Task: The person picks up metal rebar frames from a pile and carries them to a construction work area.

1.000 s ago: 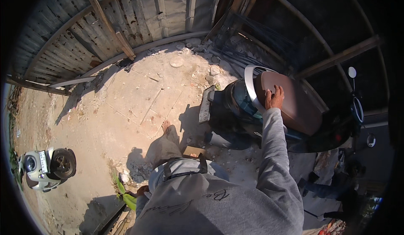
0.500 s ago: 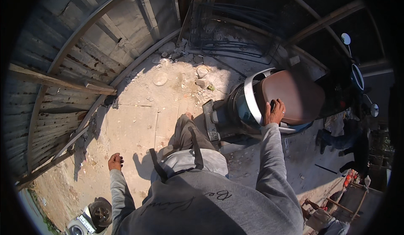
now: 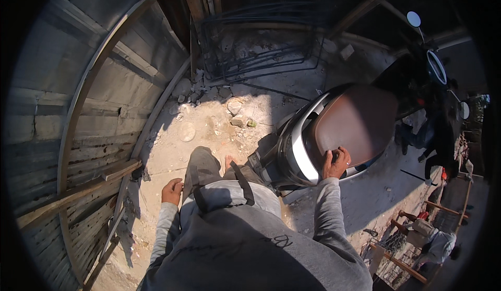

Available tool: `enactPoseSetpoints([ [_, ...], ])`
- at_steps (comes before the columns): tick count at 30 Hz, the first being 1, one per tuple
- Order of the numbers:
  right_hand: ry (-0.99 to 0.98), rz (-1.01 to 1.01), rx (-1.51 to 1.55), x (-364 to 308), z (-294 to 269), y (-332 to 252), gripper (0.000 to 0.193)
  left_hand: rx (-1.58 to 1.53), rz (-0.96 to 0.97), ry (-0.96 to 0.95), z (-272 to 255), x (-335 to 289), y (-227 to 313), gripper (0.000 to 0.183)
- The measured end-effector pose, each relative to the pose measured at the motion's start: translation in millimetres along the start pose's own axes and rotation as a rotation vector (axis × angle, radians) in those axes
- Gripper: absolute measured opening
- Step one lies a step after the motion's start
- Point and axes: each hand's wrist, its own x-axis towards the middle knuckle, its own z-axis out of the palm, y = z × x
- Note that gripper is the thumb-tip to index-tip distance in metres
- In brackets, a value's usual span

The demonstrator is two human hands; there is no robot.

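The scooter's brown seat (image 3: 355, 124) is at my right, with a silver grab rail (image 3: 302, 158) curving round its back end. My right hand (image 3: 336, 163) rests at the near edge of the seat, thumb and fingers apart, gripping nothing. A ring shows on one finger. My left hand (image 3: 172, 191) hangs beside my left thigh, its fingers loosely bent and nothing visible in them. It touches neither the scooter nor the wall.
A corrugated metal wall (image 3: 99, 134) with wooden battens runs along the left. Dark metal bar frames (image 3: 261, 64) lie ahead, near rubble (image 3: 237, 120). At the right are a person in dark clothes (image 3: 433, 134), another person in a light top (image 3: 441, 244) and timber (image 3: 399, 264).
My body has moved forward alongside the scooter. The left hand has come closer to my thigh. The right hand stays at the seat's near edge; a wheeled vehicle at lower left has left the view.
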Motion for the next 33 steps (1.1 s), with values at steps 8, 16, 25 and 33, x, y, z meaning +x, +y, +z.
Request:
enactPoseSetpoints([
  [8,0.046,0.281,-0.098,9,21,-19,0.019,0.072,0.154,0.017,-42,155,128,0.023],
  [16,0.166,0.711,-0.178,44,41,-44,0.029,0.190,0.894,0.107,-67,268,384,0.027],
  [25,0.052,0.925,0.693,138,141,-187,0.036,0.546,1.173,0.437,-107,402,559,0.036],
  [33,-0.634,0.982,1.025,265,310,-237,0.040,0.829,0.975,0.403,-105,479,543,0.066],
])
